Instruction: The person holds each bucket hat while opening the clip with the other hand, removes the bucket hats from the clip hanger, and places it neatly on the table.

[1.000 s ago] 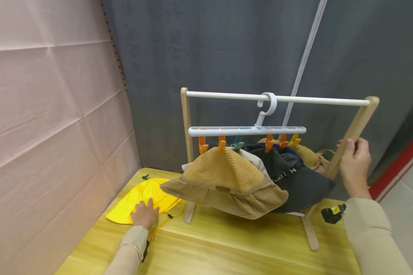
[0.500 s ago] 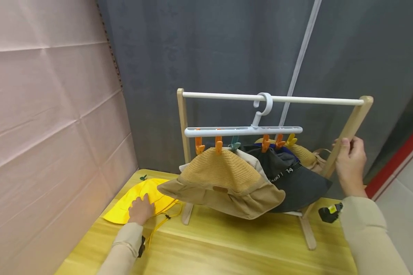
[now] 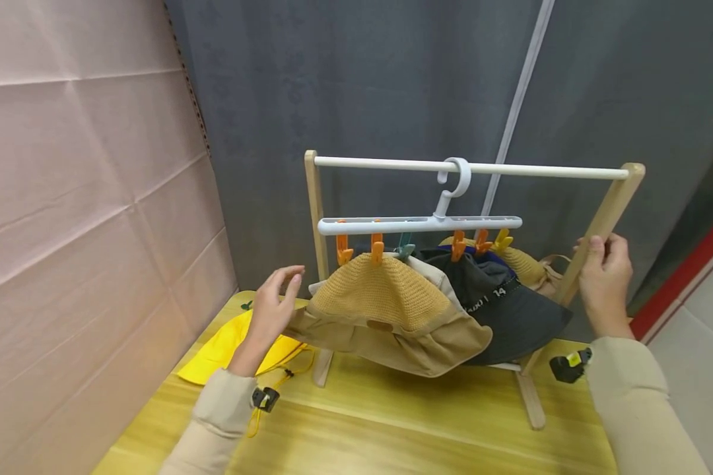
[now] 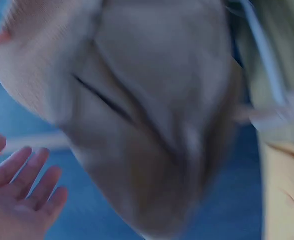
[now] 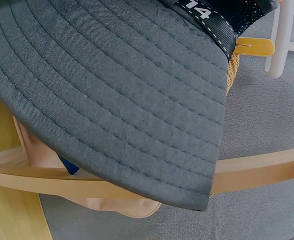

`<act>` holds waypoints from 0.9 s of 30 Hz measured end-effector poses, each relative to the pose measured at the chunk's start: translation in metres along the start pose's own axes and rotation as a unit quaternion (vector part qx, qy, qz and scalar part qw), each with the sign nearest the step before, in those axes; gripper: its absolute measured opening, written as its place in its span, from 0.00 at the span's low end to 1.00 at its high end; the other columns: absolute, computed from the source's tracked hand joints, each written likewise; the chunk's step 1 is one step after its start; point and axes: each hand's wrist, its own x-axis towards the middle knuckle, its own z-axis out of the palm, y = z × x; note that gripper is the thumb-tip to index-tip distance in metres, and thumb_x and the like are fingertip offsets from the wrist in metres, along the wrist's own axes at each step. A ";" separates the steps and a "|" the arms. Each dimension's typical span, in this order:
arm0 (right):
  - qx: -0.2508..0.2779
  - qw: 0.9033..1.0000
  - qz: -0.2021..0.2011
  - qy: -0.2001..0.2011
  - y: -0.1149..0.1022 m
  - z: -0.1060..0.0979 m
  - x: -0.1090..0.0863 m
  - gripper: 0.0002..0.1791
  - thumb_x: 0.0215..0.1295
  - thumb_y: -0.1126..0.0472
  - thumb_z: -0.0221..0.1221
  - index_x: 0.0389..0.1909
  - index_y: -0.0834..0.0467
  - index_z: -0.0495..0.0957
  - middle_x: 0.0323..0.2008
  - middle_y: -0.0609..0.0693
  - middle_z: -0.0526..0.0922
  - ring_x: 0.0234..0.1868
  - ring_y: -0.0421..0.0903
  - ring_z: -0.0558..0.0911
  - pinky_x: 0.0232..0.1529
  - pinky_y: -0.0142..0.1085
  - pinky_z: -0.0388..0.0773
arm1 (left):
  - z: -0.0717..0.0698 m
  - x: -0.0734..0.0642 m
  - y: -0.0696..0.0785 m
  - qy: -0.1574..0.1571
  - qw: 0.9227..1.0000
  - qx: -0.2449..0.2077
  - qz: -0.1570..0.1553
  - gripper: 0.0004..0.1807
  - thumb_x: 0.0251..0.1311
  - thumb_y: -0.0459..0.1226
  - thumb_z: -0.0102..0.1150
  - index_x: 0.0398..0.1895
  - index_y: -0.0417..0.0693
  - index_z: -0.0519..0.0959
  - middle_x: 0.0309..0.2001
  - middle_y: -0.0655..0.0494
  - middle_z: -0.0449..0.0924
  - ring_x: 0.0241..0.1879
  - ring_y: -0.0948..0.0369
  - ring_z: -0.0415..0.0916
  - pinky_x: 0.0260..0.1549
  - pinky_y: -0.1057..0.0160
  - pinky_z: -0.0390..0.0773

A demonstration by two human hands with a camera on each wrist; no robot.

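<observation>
My left hand point(image 3: 271, 310) is raised beside the left edge of a tan straw-and-fabric sun hat point(image 3: 386, 297), its fingers loosely bent and holding nothing. In the left wrist view, that hand point(image 4: 24, 195) shows palm and spread fingers near the blurred brim. My right hand point(image 3: 607, 284) grips the right post point(image 3: 588, 257) of a small wooden rack. A light blue hanger point(image 3: 386, 227) hooks over the white rail point(image 3: 529, 171); orange, teal and yellow clips hold several hats below it, including a dark grey hat point(image 3: 519, 330) marked "14". Behind my left forearm lies a yellow hat point(image 3: 222, 349).
The rack stands on a yellow wooden table point(image 3: 392, 422). A grey curtain point(image 3: 368, 79) closes off the back, and a pale cloth wall point(image 3: 95, 264) rises at the left. Another straw hat point(image 3: 525, 267) hangs behind the dark one. The yellow hat's cord point(image 3: 300, 373) trails on the table.
My left hand has lifted off the yellow hat and moved up and right towards the tan hat's brim. The right hand stays on the post.
</observation>
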 end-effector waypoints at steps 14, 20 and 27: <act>0.015 1.000 -0.008 0.026 -0.001 0.001 -0.003 0.12 0.73 0.55 0.42 0.51 0.52 0.68 0.33 0.27 0.70 0.36 0.24 0.71 0.40 0.22 0.67 | 0.034 0.014 0.058 -0.056 0.997 -0.031 0.045 0.14 0.62 0.43 0.56 0.43 0.42 0.76 0.35 0.50 0.77 0.33 0.57 0.72 0.34 0.61 0.74; 0.022 0.999 -0.017 0.033 0.000 0.001 -0.003 0.11 0.72 0.55 0.43 0.50 0.51 0.68 0.33 0.27 0.71 0.35 0.24 0.72 0.39 0.20 0.67 | 0.040 0.019 0.068 -0.044 0.997 -0.052 0.041 0.13 0.61 0.45 0.57 0.37 0.44 0.75 0.24 0.53 0.65 0.25 0.60 0.62 0.24 0.66 0.62; 0.016 1.000 -0.011 0.020 -0.004 -0.003 -0.006 0.12 0.72 0.54 0.44 0.50 0.50 0.71 0.32 0.25 0.72 0.34 0.24 0.73 0.37 0.19 0.66 | 0.043 0.023 0.069 -0.042 0.997 -0.059 0.028 0.14 0.61 0.44 0.57 0.42 0.43 0.77 0.25 0.52 0.70 0.26 0.60 0.65 0.25 0.66 0.64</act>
